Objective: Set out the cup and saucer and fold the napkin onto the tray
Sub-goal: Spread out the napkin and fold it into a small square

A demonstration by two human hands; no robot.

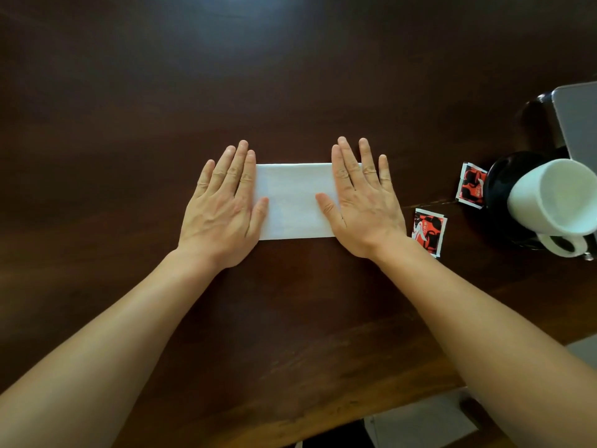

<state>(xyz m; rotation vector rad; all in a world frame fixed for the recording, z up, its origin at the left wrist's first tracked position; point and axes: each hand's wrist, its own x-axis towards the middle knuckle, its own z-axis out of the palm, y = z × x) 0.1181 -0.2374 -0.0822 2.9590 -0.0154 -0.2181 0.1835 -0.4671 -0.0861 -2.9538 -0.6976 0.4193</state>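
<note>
Left hand (pixel 223 208): lies flat, palm down, on the left end of the napkin (pixel 294 202). Its fingers are straight and close together and the thumb angles in across the white sheet. It presses and grips nothing.
Right hand (pixel 361 205): mirrors this on the napkin's right end, with fingers straight and slightly spread and the thumb pointing toward the middle. It lies flat, with nothing pinched.
Napkin: a white rectangle with its long side running left to right, lying flat on the dark wooden table (pixel 290 76) between the two hands.
Hidden parts of the napkin: both short ends sit under the palms and fingers, so its full length is not seen. How many layers it has cannot be told.
Forearms: bare, reaching in from the bottom corners toward the napkin, with the elbows cut off by the frame.
Near sachet (pixel 429 231): a red, black and white packet just right of the napkin, beside the right wrist. Its print is too small to read.
Far sachet (pixel 471 189): has the same pattern and lies further right of the napkin, against the saucer's left rim. Whether it slips beneath the rim cannot be told.
Saucer (pixel 497 182): black and glossy, well right of the napkin, largely covered by the cup.
Cup (pixel 555 195): white, standing on the saucer with its handle toward the person. The frame clips its right side.
Tray (pixel 578 118): grey, right of the napkin and beyond the cup. Only one rounded corner shows.
</note>
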